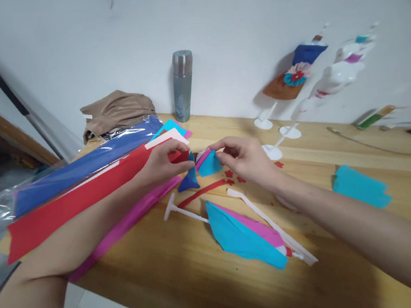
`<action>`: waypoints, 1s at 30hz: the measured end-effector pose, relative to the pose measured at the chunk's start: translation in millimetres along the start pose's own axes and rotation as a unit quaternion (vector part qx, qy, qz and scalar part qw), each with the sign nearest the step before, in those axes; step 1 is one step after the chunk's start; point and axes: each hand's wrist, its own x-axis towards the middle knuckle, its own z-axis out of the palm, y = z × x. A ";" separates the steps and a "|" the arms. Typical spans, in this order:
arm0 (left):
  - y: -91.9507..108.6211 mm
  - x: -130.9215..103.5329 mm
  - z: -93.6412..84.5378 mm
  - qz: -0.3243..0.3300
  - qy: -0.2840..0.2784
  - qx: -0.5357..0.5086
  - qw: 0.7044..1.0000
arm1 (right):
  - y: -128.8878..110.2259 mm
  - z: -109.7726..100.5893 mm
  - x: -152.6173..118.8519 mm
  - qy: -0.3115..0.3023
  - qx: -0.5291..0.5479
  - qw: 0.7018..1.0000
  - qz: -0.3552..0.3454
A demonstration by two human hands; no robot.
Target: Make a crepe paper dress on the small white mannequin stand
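My right hand [244, 160] pinches the right edge of a small turquoise piece [209, 166] with a magenta strip along its top; whether it is paper or cloth I cannot tell. At its left side is my left hand [165, 161], thumb and forefinger closed at a narrow blue edge. A dark blue piece [189, 182] lies just below those fingertips. Nearer to me a small white stand [189, 213] lies on its side, wrapped in a turquoise and magenta dress shape [243, 237]. Small red flower cut-outs [229, 173] and a red strip [204, 192] rest close by.
Red sheet material [79, 199] and a plastic-wrapped blue roll [93, 165] lie left. A grey flask [183, 86] stands by the wall. Small mannequins on white stands, one in a blue and brown outfit [296, 73], stand back right. A turquoise piece [361, 187] lies right.
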 end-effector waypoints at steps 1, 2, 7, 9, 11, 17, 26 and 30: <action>9.3 1.9 1.6 -0.031 0.002 -0.017 0.999 | -7.9 -6.6 1.0 0.002 0.001 1.000 0.009; 18.8 2.6 3.3 -0.059 0.003 -0.032 0.998 | -16.1 -13.1 0.8 0.009 0.001 1.000 0.014; 61.1 -7.8 15.8 -0.121 0.038 -0.056 0.990 | -51.5 -34.6 -16.9 0.015 0.048 0.999 0.013; 72.5 -14.7 21.7 -0.130 0.032 -0.079 0.988 | -59.5 -36.8 -27.8 -0.005 0.113 0.993 0.036; 81.0 -21.8 26.8 -0.149 0.013 -0.126 0.981 | -63.1 -37.5 -38.2 -0.020 0.179 0.981 0.078; 94.0 -48.7 38.1 -0.240 -0.080 -0.306 0.918 | -59.0 -37.3 -66.1 -0.029 0.319 0.925 0.204; 98.0 -109.8 62.4 -0.379 -0.065 -0.333 0.861 | -59.6 -19.8 -129.5 -0.084 0.340 0.883 0.314; 98.8 -129.5 67.8 -0.439 -0.066 -0.350 0.824 | -58.1 -11.4 -153.5 -0.101 0.270 0.923 0.254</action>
